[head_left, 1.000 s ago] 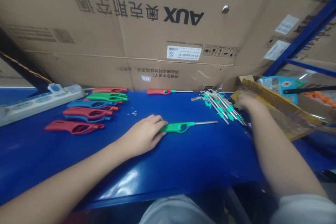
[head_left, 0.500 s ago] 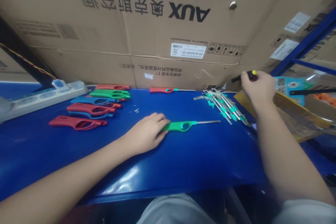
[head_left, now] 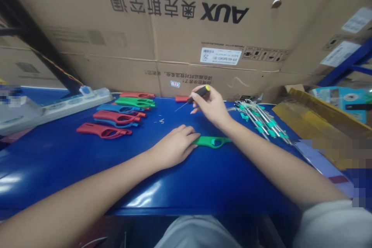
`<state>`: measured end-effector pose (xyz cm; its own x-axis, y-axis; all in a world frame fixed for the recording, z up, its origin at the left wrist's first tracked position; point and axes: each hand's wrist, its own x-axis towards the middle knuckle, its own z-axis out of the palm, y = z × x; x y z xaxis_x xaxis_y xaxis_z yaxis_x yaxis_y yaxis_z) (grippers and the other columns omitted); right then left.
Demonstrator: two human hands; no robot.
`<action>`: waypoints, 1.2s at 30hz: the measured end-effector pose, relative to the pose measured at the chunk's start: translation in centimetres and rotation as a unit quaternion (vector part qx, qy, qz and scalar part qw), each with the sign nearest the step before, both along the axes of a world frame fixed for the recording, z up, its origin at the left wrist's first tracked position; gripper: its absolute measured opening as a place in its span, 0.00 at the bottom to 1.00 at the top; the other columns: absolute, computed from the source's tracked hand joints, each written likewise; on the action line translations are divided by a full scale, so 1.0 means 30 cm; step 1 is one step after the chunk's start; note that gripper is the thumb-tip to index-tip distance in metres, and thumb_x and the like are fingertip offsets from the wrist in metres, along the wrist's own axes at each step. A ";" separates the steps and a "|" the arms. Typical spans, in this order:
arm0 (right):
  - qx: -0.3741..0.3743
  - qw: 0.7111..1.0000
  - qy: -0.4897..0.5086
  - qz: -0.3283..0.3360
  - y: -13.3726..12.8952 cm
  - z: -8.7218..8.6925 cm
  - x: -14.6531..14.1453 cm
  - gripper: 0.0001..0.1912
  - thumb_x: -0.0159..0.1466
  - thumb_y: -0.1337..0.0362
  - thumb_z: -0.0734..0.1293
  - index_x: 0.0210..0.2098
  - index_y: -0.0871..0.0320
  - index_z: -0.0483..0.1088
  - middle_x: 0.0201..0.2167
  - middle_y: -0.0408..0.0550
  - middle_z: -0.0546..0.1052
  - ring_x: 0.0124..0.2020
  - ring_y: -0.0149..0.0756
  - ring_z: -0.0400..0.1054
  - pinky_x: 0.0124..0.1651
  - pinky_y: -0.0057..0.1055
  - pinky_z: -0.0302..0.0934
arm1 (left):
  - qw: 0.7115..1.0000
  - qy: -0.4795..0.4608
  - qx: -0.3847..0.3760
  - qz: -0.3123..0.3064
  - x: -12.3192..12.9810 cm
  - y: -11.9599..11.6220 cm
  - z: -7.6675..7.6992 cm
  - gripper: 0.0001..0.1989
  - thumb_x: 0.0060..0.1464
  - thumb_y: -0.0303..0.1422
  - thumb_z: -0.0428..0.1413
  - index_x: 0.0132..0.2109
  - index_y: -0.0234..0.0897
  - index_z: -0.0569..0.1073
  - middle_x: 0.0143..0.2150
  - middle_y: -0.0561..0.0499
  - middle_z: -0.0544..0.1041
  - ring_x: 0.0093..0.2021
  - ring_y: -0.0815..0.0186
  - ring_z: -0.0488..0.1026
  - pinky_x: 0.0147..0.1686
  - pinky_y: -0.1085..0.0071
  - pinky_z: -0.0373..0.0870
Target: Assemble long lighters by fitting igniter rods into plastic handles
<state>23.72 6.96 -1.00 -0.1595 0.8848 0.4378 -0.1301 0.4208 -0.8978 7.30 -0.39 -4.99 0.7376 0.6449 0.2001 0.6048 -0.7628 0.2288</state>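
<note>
My left hand (head_left: 179, 145) is closed over the handle end of a green lighter (head_left: 207, 142) that lies on the blue table. The lighter's metal tube is hidden behind my right forearm. Above and beyond it, my right hand (head_left: 210, 102) grips a black screwdriver (head_left: 202, 92) with a yellow end cap. The thin shaft points down and left, toward a few tiny screws or pins (head_left: 161, 120) on the table. A red lighter (head_left: 181, 99) lies at the back, partly covered by my right hand.
Several red, green and blue lighter casings (head_left: 104, 130) lie at the left, beside a white power strip (head_left: 72, 104). Metal tubes with turquoise parts (head_left: 263, 120) are piled at the right, near a yellow-edged bag (head_left: 308, 120). A large cardboard box (head_left: 174, 38) stands behind the table.
My right hand has swung left with the screwdriver, from beside the bag to over the middle of the table. My left hand stays on the green lighter. The view has shifted slightly.
</note>
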 end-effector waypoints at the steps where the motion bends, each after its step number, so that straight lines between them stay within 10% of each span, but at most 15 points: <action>1: -0.028 1.000 0.012 0.006 0.011 -0.019 -0.036 0.19 0.57 0.51 0.76 0.39 0.54 0.69 0.30 0.40 0.75 0.28 0.28 0.70 0.27 0.27 0.76 | 1.000 -0.009 -0.004 -0.001 -0.001 0.000 -0.003 0.18 0.69 0.33 0.50 0.61 0.33 0.72 0.50 0.41 0.74 0.51 0.54 0.71 0.54 0.57 0.71; 11: -0.121 0.990 0.047 0.050 0.053 -0.118 -0.163 0.11 0.60 0.60 0.74 0.37 0.55 0.70 0.35 0.40 0.78 0.31 0.27 0.75 0.32 0.27 0.78 | 0.998 -0.042 -0.045 0.006 -0.005 -0.014 0.008 0.16 0.65 0.32 0.53 0.56 0.31 0.75 0.48 0.41 0.75 0.50 0.54 0.72 0.54 0.57 0.72; 23: -0.202 0.974 0.090 0.040 0.032 -0.098 -0.143 0.03 0.64 0.71 0.69 0.35 0.58 0.72 0.32 0.42 0.80 0.29 0.29 0.78 0.34 0.26 0.76 | 0.999 -0.036 -0.034 0.002 -0.008 -0.011 0.007 0.15 0.66 0.33 0.53 0.55 0.32 0.76 0.47 0.41 0.75 0.49 0.54 0.73 0.52 0.58 0.73; 36: -0.300 0.923 0.230 -0.073 -0.097 -0.015 0.140 0.10 0.66 0.62 0.69 0.31 0.58 0.68 0.24 0.42 0.78 0.19 0.24 0.68 0.23 0.20 0.68 | 0.981 -0.165 -0.103 -0.013 0.026 0.001 -0.056 0.21 0.62 0.39 0.61 0.60 0.40 0.76 0.51 0.44 0.76 0.50 0.57 0.72 0.55 0.57 0.69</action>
